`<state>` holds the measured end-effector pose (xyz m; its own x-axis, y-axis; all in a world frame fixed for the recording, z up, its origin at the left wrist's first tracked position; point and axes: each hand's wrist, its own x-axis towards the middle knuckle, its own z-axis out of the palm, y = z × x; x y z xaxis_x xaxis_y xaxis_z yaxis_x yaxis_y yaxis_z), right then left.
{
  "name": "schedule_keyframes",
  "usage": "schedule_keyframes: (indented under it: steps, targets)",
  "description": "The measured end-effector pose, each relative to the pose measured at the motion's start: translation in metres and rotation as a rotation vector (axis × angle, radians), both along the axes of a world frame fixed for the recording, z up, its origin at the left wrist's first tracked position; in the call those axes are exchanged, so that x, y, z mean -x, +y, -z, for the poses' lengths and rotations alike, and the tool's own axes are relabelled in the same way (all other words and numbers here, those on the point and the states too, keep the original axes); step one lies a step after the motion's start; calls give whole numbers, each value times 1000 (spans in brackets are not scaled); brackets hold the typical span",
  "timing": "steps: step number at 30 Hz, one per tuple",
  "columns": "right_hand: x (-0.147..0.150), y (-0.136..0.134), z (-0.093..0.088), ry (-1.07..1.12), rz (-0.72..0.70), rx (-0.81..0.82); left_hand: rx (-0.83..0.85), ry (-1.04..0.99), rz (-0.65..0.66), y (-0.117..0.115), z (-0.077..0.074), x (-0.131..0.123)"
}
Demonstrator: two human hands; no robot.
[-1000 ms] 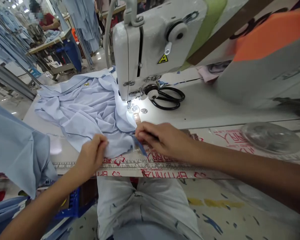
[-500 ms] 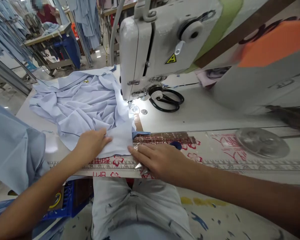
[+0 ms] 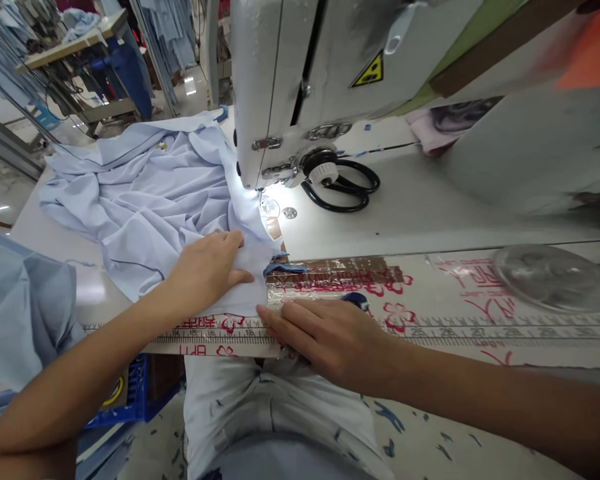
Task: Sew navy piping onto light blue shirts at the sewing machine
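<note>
A crumpled light blue garment [image 3: 145, 193] lies on the sewing table, left of the white sewing machine [image 3: 320, 73]. My left hand [image 3: 207, 267] rests flat on the garment's near corner, fingers stretched toward the lit needle area [image 3: 270, 210]. My right hand [image 3: 325, 333] lies palm down at the table's front edge on the printed ruler strip [image 3: 210, 330], fingertips touching the cloth's corner. A small blue object [image 3: 357, 300] peeks out behind its knuckles. A blue strip end [image 3: 280, 268] lies beside the cloth edge.
Black scissors [image 3: 345, 187] lie behind the machine's needle. A clear round dish [image 3: 555, 277] sits at right. More blue cloth [image 3: 20, 307] hangs at left above a blue crate [image 3: 130, 393]. Other tables with hanging garments stand at the back left.
My left hand went from pinching the cloth to lying flat on it and slid toward the needle. My right hand drew back to the table's front edge. The camera moved closer to the machine.
</note>
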<state>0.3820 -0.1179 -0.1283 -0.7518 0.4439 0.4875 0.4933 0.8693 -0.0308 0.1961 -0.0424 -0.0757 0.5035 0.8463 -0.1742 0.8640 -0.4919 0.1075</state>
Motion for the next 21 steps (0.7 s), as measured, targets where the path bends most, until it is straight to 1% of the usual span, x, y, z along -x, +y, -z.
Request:
schedule_keyframes:
  steps: [3, 7, 9, 12, 15, 17, 21]
  targets:
    - [-2, 0, -1, -2, 18, 1, 16, -19, 5, 1, 0, 1]
    - [-5, 4, -6, -74, 70, -18, 46, -1, 3, 2, -1, 0]
    - [-7, 7, -7, -89, 58, -9, 57, -14, -8, 4, -1, -1]
    - [-8, 10, -8, -76, 8, 36, 53, -76, -45, 7, 2, -2]
    - [-9, 10, -6, -61, -3, 56, 84, -137, -68, 9, 2, -4]
    - [-10, 9, -6, -61, -2, 61, 115, -197, -55, 10, 0, -5]
    - [-10, 8, -6, -59, -12, 65, 117, -335, 8, 11, -6, -3]
